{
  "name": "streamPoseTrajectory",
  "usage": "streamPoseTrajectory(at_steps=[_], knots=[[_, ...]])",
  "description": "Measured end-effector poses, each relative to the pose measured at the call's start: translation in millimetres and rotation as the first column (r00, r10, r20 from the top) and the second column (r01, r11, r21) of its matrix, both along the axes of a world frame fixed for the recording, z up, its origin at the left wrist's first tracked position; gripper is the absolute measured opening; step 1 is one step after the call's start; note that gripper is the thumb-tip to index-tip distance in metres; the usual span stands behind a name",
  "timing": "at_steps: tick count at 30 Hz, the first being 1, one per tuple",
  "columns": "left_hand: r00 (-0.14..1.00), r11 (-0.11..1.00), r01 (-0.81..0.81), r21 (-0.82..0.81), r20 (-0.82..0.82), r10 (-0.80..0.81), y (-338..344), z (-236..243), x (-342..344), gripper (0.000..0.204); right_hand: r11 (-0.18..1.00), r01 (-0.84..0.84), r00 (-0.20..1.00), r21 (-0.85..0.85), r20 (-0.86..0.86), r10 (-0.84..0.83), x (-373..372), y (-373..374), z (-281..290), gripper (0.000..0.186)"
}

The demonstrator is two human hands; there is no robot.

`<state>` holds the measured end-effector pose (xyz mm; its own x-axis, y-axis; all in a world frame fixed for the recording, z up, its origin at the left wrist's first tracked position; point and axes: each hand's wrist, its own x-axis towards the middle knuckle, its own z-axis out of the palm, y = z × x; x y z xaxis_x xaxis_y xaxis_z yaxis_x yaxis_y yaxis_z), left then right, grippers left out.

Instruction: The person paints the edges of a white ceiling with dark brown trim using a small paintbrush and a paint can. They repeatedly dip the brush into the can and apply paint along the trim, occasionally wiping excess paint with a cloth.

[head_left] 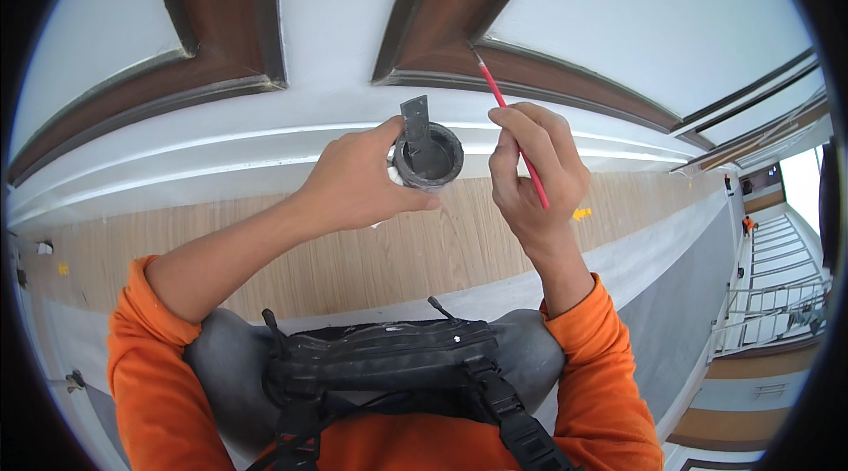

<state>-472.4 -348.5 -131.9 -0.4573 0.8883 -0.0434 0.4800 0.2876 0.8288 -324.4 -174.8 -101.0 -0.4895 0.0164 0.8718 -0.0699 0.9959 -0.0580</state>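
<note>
My left hand point(367, 178) is closed round a small pot of dark grey paint point(444, 172), held in front of the wall. A flat dark strip point(413, 113) stands up out of the pot, its lower end in the paint. Between the fingers of my right hand point(541, 166) is a thin paintbrush point(495, 89) with a red handle. The brush tip touches, or nearly touches, the inner corner of a brown wall moulding point(440, 38) with dark grey edges. That moulding frames a white panel point(636, 20).
Another brown framed moulding point(231, 20) is on the left. Below runs a white skirting board point(265, 153) above a wood-look floor point(353, 272) with yellow tape pieces point(581, 214). A black bag point(380, 356) sits across my lap. White railings point(768, 294) and a distant person in orange point(749, 224) are at right.
</note>
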Motion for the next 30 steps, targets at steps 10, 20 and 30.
streamPoseTrajectory(at_steps=[10, 20, 30], knots=[[0.998, 0.999, -0.012, 0.032, -0.053, 0.014, 4, -2, -3, 0.072, 0.996, -0.047, 0.995, -0.077, -0.09, 0.04, 1, 17, -1, 0.033], [1.0, 0.999, -0.016, 0.044, -0.008, 0.016, 23, -11, 2, 0.071, 0.98, -0.037, 0.991, -0.197, -0.131, 0.011, 23, 46, -9, 0.028], [1.0, 0.999, -0.002, 0.038, -0.012, 0.003, 26, -11, 3, 0.07, 0.977, 0.027, 0.98, -0.211, -0.185, -0.068, 31, 63, -11, 0.026]])
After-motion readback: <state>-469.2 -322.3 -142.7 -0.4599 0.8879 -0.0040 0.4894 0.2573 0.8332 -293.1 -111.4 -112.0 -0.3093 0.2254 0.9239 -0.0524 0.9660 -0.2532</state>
